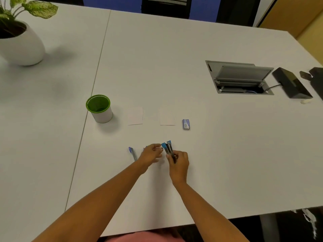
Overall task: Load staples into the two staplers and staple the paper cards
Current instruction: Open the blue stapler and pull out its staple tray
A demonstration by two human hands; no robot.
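Observation:
My right hand (179, 162) grips a blue and black stapler (168, 148) by its rear end, its blue top swung open and pointing away from me. My left hand (151, 154) reaches toward the stapler's open front with thumb and forefinger pinched together; whether staples are between them is too small to tell. A second blue stapler (132, 153) lies open on the table left of my left hand. Two white paper cards (135, 116) (167, 117) lie side by side farther back. A small blue staple box (186, 124) sits right of the cards.
A green-rimmed white cup (100, 109) stands left of the cards. A potted plant (19, 41) is at the far left. An open cable hatch (239, 77) and a black device (291, 83) sit at the right. The table's front edge runs just below my forearms.

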